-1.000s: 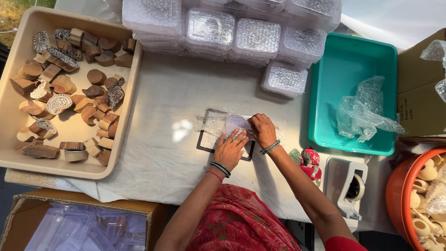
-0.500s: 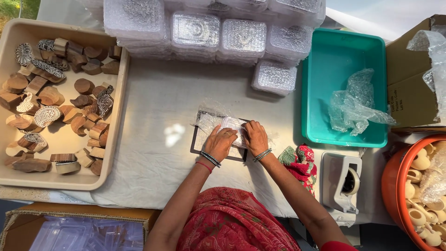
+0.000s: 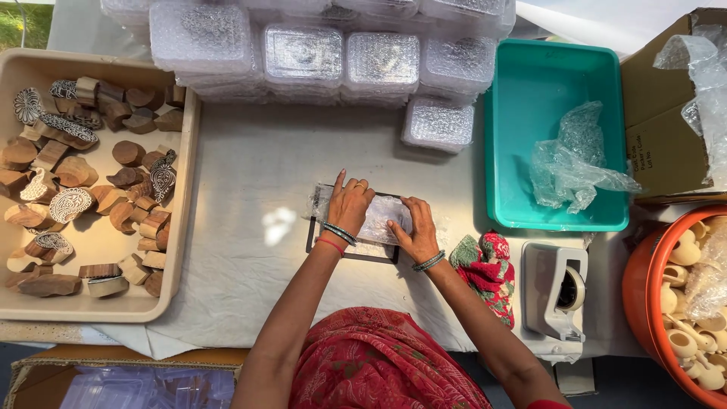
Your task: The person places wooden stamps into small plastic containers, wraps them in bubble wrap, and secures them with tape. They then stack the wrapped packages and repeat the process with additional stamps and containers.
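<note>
While both palms press down at the middle of the frame, this is how things lie:

Left hand: my left hand (image 3: 350, 203) lies flat, fingers spread and stretched out, on the bubble-wrapped piece (image 3: 382, 220); it grips nothing.
Right hand: my right hand (image 3: 413, 226) rests on the right part of the same piece, fingers loosely bent over its edge, pressing rather than clasping.
Wrapped piece: it sits on a dark flat board (image 3: 356, 254) on the white-covered tabletop (image 3: 250, 174), just below centre.
Left of frame: a beige tray (image 3: 98, 307) holds carved wooden blocks (image 3: 68, 204).
Top of frame: stacks of wrapped packets (image 3: 303, 57) stand in rows.
Right of frame: a teal tub (image 3: 530, 212) holds crumpled plastic (image 3: 575, 159); below it stands a grey tape dispenser (image 3: 556, 288), and beside my right wrist lies a red patterned cloth (image 3: 485, 265).
Lower right corner: an orange basin (image 3: 644, 303) holds pale wooden pieces.
</note>
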